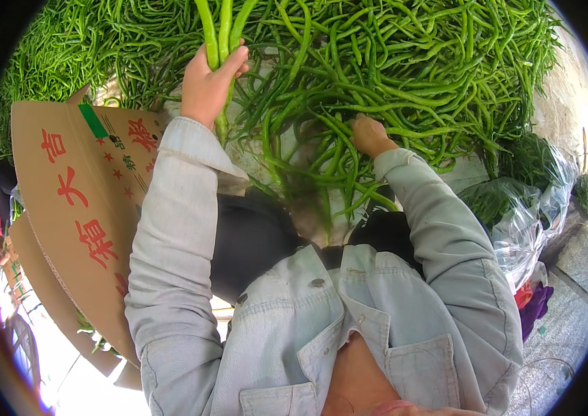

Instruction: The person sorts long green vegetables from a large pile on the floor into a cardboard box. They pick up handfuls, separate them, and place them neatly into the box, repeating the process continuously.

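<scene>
Several long green chili peppers [224, 28] are in my left hand [208, 86], raised above the sheet with its thumb across them. Their upper ends run past the top of the view. My right hand [369, 135] reaches into the near edge of a large heap of long green peppers [429, 73]. Pepper stems and shadow hide its fingertips, so its grip is not clear. Loose peppers [346, 171] hang and lie between my hands, close to my knees.
An open cardboard box [70, 208] with red writing stands by my left arm. Thinner green peppers [101, 47] are heaped behind it. Clear plastic bags [520, 223] holding greenery sit at my right, beside a purple cloth [535, 309]. Grey paving [569, 301] lies at far right.
</scene>
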Demonstrator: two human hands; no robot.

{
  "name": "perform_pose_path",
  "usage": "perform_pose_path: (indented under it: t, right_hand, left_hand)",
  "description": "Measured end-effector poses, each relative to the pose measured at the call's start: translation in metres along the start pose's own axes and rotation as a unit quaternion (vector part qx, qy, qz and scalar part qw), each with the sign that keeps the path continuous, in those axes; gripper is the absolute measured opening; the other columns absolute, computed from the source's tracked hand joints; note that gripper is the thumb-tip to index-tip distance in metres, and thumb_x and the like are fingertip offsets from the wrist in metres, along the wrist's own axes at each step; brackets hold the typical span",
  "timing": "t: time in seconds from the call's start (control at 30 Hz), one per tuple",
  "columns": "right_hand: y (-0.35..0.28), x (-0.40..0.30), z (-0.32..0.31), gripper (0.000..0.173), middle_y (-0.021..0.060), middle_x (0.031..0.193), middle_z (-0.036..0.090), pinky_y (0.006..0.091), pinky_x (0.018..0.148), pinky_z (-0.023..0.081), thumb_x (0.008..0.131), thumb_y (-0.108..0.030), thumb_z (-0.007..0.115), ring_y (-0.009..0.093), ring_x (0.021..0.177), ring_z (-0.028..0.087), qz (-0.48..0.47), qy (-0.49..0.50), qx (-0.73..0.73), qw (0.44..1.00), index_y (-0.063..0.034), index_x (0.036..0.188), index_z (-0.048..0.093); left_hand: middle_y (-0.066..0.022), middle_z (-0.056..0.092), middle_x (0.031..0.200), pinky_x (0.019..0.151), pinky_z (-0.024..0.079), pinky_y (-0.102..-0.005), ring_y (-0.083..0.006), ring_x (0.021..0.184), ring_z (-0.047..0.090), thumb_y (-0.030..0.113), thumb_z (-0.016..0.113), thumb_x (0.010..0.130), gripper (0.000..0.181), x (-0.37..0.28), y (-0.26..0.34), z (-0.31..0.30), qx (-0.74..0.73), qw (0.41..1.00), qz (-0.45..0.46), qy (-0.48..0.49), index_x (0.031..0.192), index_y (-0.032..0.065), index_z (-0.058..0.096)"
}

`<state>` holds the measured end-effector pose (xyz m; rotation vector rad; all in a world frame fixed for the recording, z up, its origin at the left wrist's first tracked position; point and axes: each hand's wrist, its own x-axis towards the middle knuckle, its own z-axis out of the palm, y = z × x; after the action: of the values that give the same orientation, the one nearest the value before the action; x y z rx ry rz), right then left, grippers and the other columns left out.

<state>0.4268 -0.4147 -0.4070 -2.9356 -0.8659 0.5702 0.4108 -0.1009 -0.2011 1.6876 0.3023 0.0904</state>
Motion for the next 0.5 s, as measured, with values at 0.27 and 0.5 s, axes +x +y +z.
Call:
perform_pose_path:
  t: [0.27,0.5]
  right_hand:
    - [0.041,0.006,-0.087,0.029,0.0108,0.076,0.064,0.0324,0.062,0.048,0.074,-0.024,0.072,0.02,0.07,0.061,-0.045,-0.222,0.278,0.933,-0.0017,0.09,0.062]
    - [0.062,0.004,-0.163,0.022,0.0041,0.069,0.061,0.0254,0.055,0.044,0.081,-0.023,0.068,0.01,0.061,0.057,-0.015,-0.113,0.418,0.901,-0.0019,0.085,0.061]
  left_hand:
    - [-0.0058,0.062,0.097,0.077,0.048,-0.0265,-0.0116,0.083,0.059,0.024,0.062,0.088,0.036,-0.001,-0.001,0.002,-0.034,0.999,0.006,-0.039,0.114,0.001,0.055]
    - [-0.0033,0.06,0.09,0.073,0.048,-0.025,-0.01,0.079,0.057,0.023,0.061,0.089,0.034,-0.003,0.003,0.013,-0.122,0.988,-0.035,-0.092,0.116,0.0019,0.054]
